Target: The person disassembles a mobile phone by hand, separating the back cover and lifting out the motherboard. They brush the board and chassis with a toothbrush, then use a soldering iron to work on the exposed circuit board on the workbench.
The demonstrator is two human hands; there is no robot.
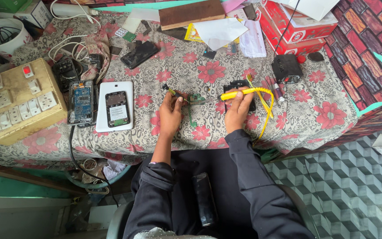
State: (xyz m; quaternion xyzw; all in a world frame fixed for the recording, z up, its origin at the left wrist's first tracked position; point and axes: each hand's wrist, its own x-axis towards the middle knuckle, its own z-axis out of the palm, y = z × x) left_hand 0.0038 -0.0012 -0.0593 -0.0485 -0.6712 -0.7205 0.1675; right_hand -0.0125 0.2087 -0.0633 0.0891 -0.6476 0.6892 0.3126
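So the right hand point(237, 110) has its grip wrapped around a yellow-handled soldering iron point(235, 94), tip pointing left toward a small green circuit board point(194, 108) lying on the flowered cloth of the bench point(315, 110), right between the two hands near the front edge. The left hand point(171, 113) is pinching a thin yellow-tipped tool point(171, 91) over the board's left side, probably to steady things while the iron works. Both wrists rest on the cloth, forearms coming in from the near side, which looks like it keeps the tips stable. The iron's yellow cord point(267, 106) loops off to the right, out of the way. Further left sit an opened phone point(117, 109) on a white tablet back point(102, 110) and a beige switchboard point(18, 102).
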